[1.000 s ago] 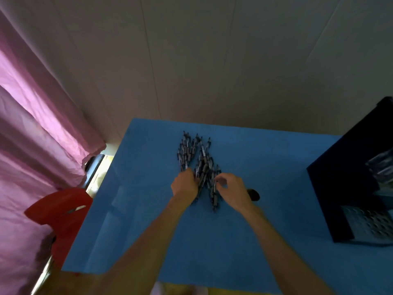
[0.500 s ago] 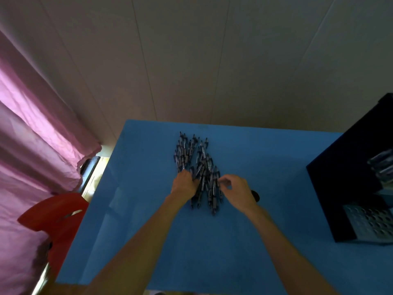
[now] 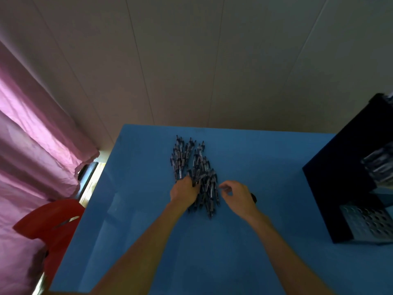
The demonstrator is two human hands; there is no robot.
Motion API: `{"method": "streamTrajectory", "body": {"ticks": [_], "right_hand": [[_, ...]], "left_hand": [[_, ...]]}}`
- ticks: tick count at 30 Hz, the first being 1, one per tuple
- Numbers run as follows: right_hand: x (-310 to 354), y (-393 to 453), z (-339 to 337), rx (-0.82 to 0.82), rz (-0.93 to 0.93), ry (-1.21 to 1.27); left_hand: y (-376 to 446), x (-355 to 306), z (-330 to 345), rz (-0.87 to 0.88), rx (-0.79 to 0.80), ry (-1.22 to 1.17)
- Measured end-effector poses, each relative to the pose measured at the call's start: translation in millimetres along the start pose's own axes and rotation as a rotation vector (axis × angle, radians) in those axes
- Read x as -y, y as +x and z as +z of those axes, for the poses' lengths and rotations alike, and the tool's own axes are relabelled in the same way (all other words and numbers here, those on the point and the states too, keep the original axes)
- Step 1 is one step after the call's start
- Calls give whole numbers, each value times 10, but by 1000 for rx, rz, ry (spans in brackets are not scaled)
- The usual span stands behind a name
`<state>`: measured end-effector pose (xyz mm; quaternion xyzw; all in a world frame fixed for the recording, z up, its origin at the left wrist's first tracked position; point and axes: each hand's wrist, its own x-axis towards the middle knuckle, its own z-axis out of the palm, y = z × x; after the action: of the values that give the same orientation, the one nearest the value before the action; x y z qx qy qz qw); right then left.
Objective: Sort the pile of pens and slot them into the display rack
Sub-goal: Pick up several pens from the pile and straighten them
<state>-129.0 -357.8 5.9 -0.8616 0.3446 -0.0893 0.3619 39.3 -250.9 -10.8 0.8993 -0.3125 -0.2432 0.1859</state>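
A pile of dark pens (image 3: 194, 167) lies on the blue table (image 3: 244, 241), spreading from the far middle toward me. My left hand (image 3: 184, 193) rests on the pile's near left side with its fingers curled into the pens. My right hand (image 3: 238, 195) hovers just right of the pile, thumb and forefinger bent toward each other, with nothing plainly between them. The black display rack (image 3: 348, 182) stands at the right edge, with a perforated grey panel (image 3: 370, 223) low down and some pens (image 3: 380, 167) slotted higher up.
A small dark object (image 3: 253, 198) lies on the table behind my right hand. A red chair (image 3: 51, 222) and a pink curtain (image 3: 32, 145) are to the left of the table. A pale panelled wall rises behind.
My right hand has drawn back a little to the right, away from the pile. My left hand stays on the pens. The view has tilted slightly.
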Motion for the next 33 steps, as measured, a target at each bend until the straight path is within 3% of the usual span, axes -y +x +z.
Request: {"method": "streamTrajectory", "body": {"ticks": [7, 16, 21, 33], "right_hand": [[-55, 18, -56, -31, 11, 12], [-24, 9, 8, -6, -7, 38], [-20, 3, 81, 10, -3, 55], [-13, -26, 125, 12, 1, 42]], "left_hand": [[22, 8, -13, -12, -51, 8], [-21, 161, -131, -72, -104, -512], [-80, 331, -82, -196, -126, -464], [-180, 369, 10, -148, -95, -273]]}}
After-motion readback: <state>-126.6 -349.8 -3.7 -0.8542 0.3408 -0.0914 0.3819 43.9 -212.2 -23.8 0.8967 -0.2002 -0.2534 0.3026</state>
